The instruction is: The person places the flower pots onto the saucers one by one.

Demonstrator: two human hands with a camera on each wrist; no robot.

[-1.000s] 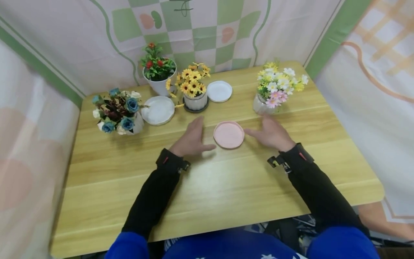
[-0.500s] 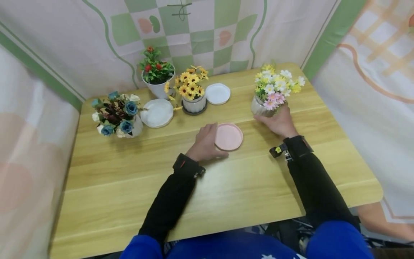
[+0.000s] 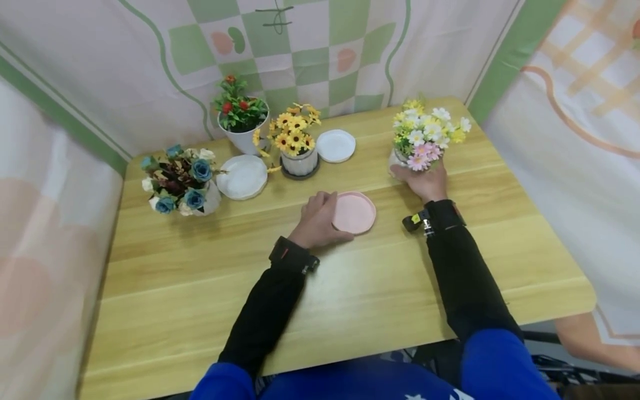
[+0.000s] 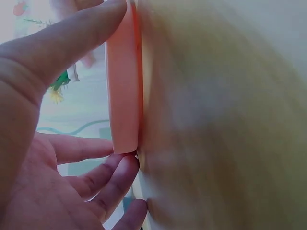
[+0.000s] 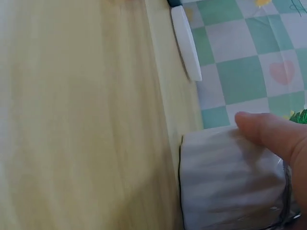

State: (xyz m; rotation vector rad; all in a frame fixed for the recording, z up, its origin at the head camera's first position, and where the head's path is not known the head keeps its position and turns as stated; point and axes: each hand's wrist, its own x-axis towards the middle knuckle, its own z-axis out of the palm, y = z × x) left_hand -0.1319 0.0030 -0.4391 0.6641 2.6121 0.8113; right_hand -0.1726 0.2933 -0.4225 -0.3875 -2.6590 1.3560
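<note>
At mid-table, a round pink saucer [image 3: 354, 213] lies flat on the wood. My left hand [image 3: 317, 221] holds it by its left side, thumb at the near edge and fingers at the far edge. The left wrist view shows the saucer's rim [image 4: 123, 91] between thumb and fingertips. To the right, my right hand [image 3: 425, 180] grips a pale ribbed flowerpot [image 5: 225, 177] planted with white, yellow and pink flowers [image 3: 427, 133]. Its thumb lies along the pot's side in the right wrist view; the other fingers are mostly hidden. The pot stands upright on the table.
A pot of yellow flowers [image 3: 295, 136] stands on a dark saucer behind. White saucers [image 3: 336, 146] flank it. Further left are a red-and-green plant [image 3: 242, 114] and a pot of blue roses [image 3: 182, 180]. A patterned curtain [image 3: 310, 50] hangs behind the table [image 3: 380, 300].
Both hands were apart from things a second ago. My left hand moved right and took hold of the pink saucer; my right hand closed round the flowerpot. Saucer and pot look unmoved.
</note>
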